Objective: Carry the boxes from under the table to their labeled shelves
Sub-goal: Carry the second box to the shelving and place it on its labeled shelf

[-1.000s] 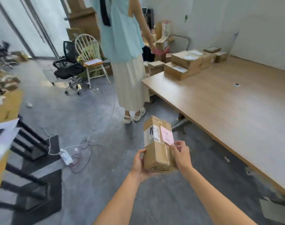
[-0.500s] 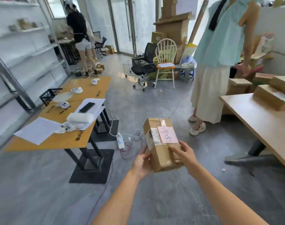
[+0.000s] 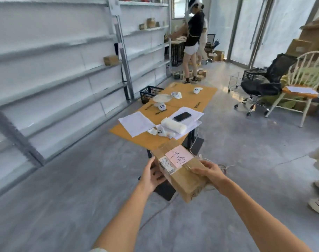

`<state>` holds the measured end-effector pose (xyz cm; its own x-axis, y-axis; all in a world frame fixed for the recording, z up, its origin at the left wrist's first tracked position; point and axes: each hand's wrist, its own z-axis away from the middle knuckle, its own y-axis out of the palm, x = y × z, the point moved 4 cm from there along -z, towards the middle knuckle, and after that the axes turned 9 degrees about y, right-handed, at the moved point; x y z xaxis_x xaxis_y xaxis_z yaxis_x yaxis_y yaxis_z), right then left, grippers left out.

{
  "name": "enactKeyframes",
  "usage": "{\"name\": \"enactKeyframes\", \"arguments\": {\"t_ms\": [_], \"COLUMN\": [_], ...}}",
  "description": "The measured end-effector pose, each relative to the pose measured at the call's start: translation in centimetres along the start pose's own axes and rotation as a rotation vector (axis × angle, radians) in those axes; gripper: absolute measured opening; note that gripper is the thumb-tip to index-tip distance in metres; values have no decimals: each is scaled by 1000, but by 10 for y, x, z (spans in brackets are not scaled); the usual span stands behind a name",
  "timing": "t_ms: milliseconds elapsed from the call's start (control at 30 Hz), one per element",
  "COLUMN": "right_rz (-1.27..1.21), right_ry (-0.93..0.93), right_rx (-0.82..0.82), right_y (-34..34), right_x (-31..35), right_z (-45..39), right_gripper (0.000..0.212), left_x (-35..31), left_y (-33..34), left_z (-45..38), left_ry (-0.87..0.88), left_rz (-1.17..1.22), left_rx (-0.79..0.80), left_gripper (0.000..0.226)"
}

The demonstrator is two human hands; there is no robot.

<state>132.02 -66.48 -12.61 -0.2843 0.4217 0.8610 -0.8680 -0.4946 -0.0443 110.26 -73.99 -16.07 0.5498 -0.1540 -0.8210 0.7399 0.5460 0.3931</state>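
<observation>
I hold a brown cardboard box in front of me at waist height, tilted, with a pink handwritten note and a barcode label on top. My left hand grips its left side. My right hand lies over its right top edge. White metal shelves fill the left side of the view, mostly bare. One small cardboard box stands on a middle shelf.
A low yellow table with papers, a phone and white controllers stands just ahead. A person stands at the shelves' far end. A black office chair and a white wooden chair are at right. Another person's feet show at the right edge.
My view has swung left from the long wooden table to the shelves. The box stays in both hands and now lies flatter, its note facing up.
</observation>
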Motion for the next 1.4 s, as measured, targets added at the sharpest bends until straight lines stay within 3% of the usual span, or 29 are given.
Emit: {"name": "enactKeyframes", "arguments": {"t_ms": [100,267,400,500,700,900,1067,1233,1400], "right_rz": [138,329,351,324,279,289,316,324,347], "right_ry": [15,34,-12,-65,-113,-189,-155,-206,-214], "right_rx": [147,318,335,343,307,300,401,416,403], "right_y": [32,94,144,183,269,361,451,542,612], "right_x": [31,84,124,146,177,193,214,247,270], "right_z": [-39,-102,-144,-171,-224,-265,-303,-339,-373], "right_gripper": [52,55,46,44,51,51,47,41,41], "left_x": [-34,-75,-108,-130,-162,-198,-244,-299,-353], "left_y": [-40,-93,-130,-154,-206,-270,-344,-420,-479], "left_z": [-11,-34,-44,-52,-65,-96,-131,-161,-190], "left_ry": [35,110,166,211,254,325,419,435,482], "left_rz": [-83,3,57,110,264,356,437,135,-85], "left_rx": [-113,-274,-449,-531,-612,-620,-664,-774,-763], "left_gripper": [51,24,29,18,15,29,39,38,45]}}
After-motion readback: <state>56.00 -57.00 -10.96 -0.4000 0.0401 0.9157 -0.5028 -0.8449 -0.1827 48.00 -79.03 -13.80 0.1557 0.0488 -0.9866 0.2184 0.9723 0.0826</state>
